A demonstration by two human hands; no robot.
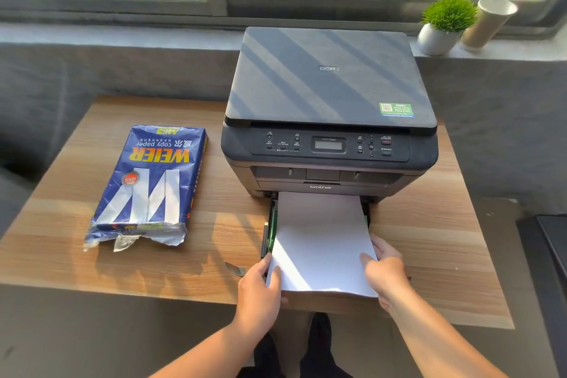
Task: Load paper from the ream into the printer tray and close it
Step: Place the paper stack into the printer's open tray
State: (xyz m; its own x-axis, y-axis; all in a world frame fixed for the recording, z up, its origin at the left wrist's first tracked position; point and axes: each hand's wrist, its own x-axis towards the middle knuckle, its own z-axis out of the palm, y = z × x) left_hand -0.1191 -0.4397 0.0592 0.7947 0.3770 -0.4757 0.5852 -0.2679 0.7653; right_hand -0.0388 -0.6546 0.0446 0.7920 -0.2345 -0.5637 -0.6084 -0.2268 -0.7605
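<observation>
A dark grey printer (329, 107) stands on the wooden table (92, 255). Its paper tray (267, 233) is pulled out toward me at the front. A stack of white paper (322, 236) lies over the tray, its far end under the printer's front. My left hand (260, 288) grips the stack's near left corner, thumb on top. My right hand (386, 270) holds the near right corner the same way. The blue paper ream (150, 181) lies to the left of the printer, its near end torn open.
A small potted plant (445, 24) and a beige cup (487, 23) stand on the windowsill behind the printer. A scrap of wrapper (236, 268) lies beside the tray. The table's front edge runs just under my hands.
</observation>
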